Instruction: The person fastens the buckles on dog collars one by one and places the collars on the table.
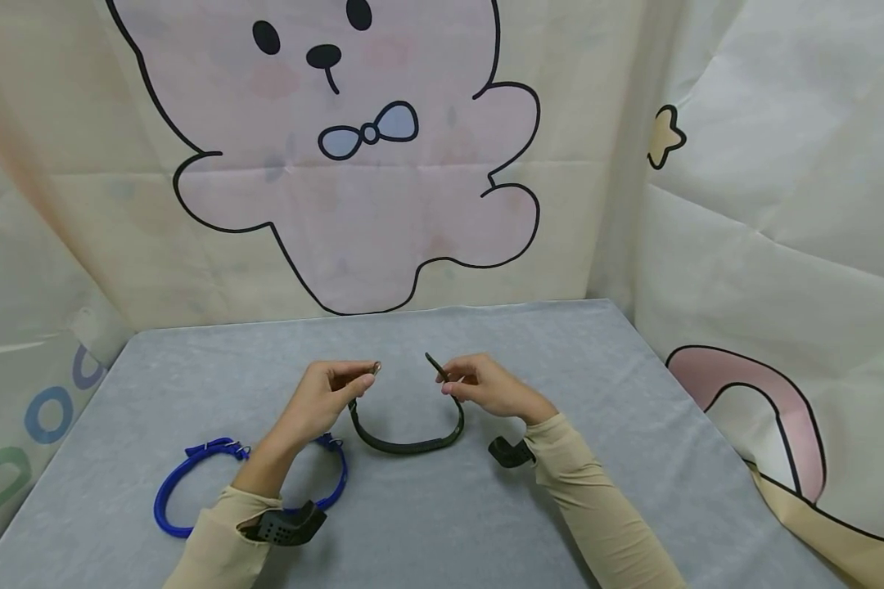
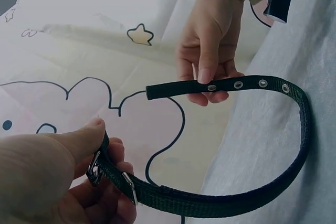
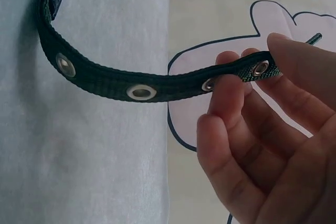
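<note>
A dark green webbing collar (image 1: 410, 447) hangs in a wide U between the two hands, its ends apart. My left hand (image 1: 327, 397) pinches the end with the metal buckle (image 2: 94, 169), thumb on top and fingers beneath. Beside those fingers a metal loop (image 2: 129, 188) crosses the strap. Thumb and fingertips of my right hand (image 1: 489, 386) pinch the other end, near the eyelets (image 3: 142, 92); the tip of the strap sticks out past them. On the table, partly hidden by the left forearm, lies a blue collar (image 1: 164, 495).
A grey cloth covers the table (image 1: 412, 523). Behind it hangs a pale curtain (image 1: 545, 286) printed with a cartoon bear, and more printed cloth hangs at both sides. Each wrist wears a black camera, one of them this left wrist camera (image 1: 287, 525).
</note>
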A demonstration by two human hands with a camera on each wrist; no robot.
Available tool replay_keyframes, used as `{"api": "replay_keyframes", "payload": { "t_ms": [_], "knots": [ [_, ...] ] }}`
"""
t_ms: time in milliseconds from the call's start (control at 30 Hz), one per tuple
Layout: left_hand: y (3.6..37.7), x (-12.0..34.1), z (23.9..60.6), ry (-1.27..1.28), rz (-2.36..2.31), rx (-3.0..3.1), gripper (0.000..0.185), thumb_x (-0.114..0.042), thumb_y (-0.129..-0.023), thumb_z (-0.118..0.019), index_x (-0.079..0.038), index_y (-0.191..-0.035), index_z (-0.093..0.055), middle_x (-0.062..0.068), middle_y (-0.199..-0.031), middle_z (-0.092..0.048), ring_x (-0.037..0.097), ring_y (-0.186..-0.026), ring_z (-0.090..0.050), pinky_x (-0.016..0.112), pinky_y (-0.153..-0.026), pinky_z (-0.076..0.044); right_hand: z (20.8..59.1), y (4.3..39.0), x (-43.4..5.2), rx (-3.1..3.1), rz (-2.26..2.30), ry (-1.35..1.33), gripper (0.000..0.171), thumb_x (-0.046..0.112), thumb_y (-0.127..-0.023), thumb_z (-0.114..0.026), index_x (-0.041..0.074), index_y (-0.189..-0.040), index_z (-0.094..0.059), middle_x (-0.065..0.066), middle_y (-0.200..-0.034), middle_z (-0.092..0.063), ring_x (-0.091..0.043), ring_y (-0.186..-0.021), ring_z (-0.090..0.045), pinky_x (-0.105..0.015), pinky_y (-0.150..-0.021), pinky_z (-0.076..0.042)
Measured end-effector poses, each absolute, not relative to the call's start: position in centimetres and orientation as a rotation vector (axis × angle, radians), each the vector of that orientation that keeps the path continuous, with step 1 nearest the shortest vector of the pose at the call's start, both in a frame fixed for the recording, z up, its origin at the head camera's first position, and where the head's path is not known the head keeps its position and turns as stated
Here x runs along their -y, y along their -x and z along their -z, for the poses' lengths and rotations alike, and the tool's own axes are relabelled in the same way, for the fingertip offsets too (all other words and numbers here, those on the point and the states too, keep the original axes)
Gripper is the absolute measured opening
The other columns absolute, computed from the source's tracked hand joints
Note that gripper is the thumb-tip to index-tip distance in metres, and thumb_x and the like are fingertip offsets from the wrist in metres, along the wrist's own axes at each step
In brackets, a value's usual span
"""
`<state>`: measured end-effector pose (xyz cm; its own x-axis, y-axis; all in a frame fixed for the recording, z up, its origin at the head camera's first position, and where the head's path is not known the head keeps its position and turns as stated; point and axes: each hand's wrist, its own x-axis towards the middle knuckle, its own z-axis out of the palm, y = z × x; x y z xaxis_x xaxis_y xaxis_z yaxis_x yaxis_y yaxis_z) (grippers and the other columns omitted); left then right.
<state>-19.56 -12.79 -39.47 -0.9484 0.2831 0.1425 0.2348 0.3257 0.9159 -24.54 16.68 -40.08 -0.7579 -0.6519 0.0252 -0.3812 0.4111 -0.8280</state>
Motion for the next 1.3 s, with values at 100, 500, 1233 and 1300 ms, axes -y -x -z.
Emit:
{"api": "replay_keyframes", "payload": {
  "t_ms": [100, 500, 1233, 1300],
  "knots": [
    [19.6, 12.8, 39.4, -0.512, -1.718, -2.534, 0.034, -0.014, -0.1, -0.063, 0.002, -0.13, -0.066, 0.019, -0.115, -0.074, 0.017, -0.093, -0.068, 0.021, -0.079, -0.054, 40.0, 24.4, -16.5, -2.364, 1.266, 0.919, 0.024, 0.009, -0.101, -0.062, -0.005, -0.119, -0.067, -0.031, -0.112, -0.068, -0.04, -0.09, -0.068, -0.023, -0.076, -0.056],
    [19.5, 12.3, 39.2, -0.584, -1.689, -2.515, 0.032, -0.012, -0.098, -0.066, 0.002, -0.127, -0.067, 0.019, -0.098, -0.076, 0.012, -0.076, -0.066, 0.027, -0.074, -0.054, 39.4, 23.7, -15.6, -2.349, 1.217, 0.992, 0.019, 0.011, -0.101, -0.063, 0.001, -0.115, -0.07, -0.027, -0.107, -0.07, -0.02, -0.075, -0.063, -0.023, -0.07, -0.05],
    [19.1, 11.1, 39.3, -0.686, -1.653, -2.511, 0.029, -0.013, -0.098, -0.066, 0.001, -0.124, -0.07, 0.017, -0.088, -0.071, 0.009, -0.068, -0.059, 0.024, -0.06, -0.047, 39.2, 22.3, -14.0, -2.427, 1.15, 1.018, 0.017, 0.013, -0.099, -0.065, 0.005, -0.113, -0.072, -0.009, -0.099, -0.073, -0.008, -0.067, -0.058, -0.021, -0.064, -0.048],
    [19.1, 11.0, 39.3, -0.692, -1.65, -2.507, 0.029, -0.013, -0.098, -0.066, 0.001, -0.123, -0.07, 0.016, -0.086, -0.071, 0.009, -0.066, -0.058, 0.024, -0.059, -0.046, 39.2, 22.2, -13.9, -2.421, 1.161, 1.028, 0.017, 0.013, -0.099, -0.065, 0.005, -0.112, -0.072, -0.01, -0.098, -0.072, -0.007, -0.067, -0.058, -0.021, -0.064, -0.048]
  ]
}}
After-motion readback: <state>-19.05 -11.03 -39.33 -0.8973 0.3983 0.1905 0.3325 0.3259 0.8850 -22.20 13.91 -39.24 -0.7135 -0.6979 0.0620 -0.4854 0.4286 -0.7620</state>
